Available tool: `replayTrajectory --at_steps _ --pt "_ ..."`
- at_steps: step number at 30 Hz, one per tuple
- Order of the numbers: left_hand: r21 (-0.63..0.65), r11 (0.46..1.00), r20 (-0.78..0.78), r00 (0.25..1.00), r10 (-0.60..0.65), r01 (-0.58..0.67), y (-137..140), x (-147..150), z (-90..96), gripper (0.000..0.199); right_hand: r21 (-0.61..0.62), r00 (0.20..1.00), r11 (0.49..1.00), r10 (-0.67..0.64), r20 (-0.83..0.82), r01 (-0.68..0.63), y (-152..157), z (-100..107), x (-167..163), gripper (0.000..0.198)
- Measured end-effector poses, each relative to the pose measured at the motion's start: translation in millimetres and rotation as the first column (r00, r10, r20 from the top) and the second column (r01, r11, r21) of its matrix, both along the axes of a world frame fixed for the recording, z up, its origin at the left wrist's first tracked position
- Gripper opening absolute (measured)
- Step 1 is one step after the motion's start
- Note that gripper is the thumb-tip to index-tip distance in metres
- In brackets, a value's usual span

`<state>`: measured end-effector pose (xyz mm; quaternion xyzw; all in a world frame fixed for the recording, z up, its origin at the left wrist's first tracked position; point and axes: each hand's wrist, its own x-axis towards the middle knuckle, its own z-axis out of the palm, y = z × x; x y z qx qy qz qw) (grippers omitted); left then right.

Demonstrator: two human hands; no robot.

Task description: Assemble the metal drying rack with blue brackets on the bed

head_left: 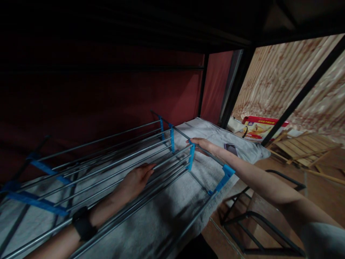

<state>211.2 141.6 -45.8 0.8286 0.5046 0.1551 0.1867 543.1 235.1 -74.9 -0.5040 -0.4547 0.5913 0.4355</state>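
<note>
Since the blanketed bed (212,131) gives support, metal rack (140,149) stands on it; right hand's (202,144) fingers grasp a blue bracket (191,158), apparently for steadying; left hand's (137,180) fingers meet a rod (172,156), grip unclear.

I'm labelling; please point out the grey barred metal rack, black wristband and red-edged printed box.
Grey barred metal rack (191,157): head view, upright blue bracket.
Black wristband (84,223): head view, broad middle.
Red-edged printed box (261,128): head view, printed front.

Blanketed bed (151,219), metal rack (173,141) on it, small dark slab (230,148) nearby
</note>
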Motion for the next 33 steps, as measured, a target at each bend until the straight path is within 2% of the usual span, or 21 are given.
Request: replayTrajectory --at_steps 9,22,28,33 --pt "-0.008 1.000 -0.049 0.999 -0.008 0.008 -4 -4 2.2 0.049 0.031 0.998 1.000 0.004 0.060 -0.006 1 -6 -3 0.018" --pt "0.016 1.000 -0.084 0.996 0.001 0.000 -6 -2 -1.0 0.048 -0.016 1.000 1.000 0.013 -0.005 -0.013 -4 0 -7 0.018" --pt "0.014 1.000 -0.078 0.997 -0.009 0.010 -4 -4 -3.2 0.047 -0.014 1.000 1.000 0.014 0.027 -0.013 2 -7 -7 0.018" --pt "-0.002 1.000 -0.073 0.997 -0.007 0.007 -4 -3 -0.9 0.050 -0.006 0.999 1.000 0.009 0.044 -0.009 7 -14 -8 0.027"
